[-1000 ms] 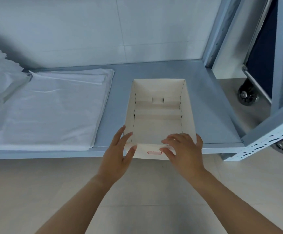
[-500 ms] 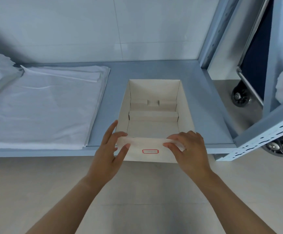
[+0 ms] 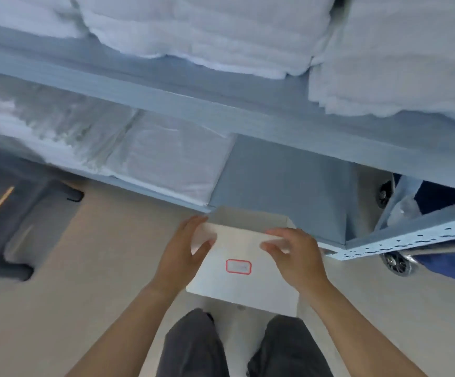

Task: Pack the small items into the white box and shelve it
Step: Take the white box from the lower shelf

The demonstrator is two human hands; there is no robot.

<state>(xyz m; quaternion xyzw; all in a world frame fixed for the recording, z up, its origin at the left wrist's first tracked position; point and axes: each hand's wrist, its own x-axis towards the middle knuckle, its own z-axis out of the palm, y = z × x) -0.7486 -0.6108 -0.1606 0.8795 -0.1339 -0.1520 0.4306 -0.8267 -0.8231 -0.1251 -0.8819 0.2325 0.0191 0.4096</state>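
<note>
1. I hold the white box in front of me with both hands, its near face turned up toward me; that face carries a small red-outlined label.
2. My left hand grips the box's upper left corner, fingers over the rim and thumb pressed on the near face.
3. My right hand grips the upper right corner the same way, fingers curled over the rim.
4. The box's far end sits at the front edge of the lower shelf; the frame is blurred, so I cannot tell whether it still rests on the shelf or hangs clear of it.
5. I cannot see into the box from this angle.
6. Folded white sheets lie on the same shelf, to the left of the bare blue-grey part.
7. The shelf above holds piled white bedding.
8. My legs in dark trousers stand on the beige floor just below the box.
9. A dark grey bin sits on the floor to the left.
10. A cart wheel shows at right, past the shelf's perforated post.
</note>
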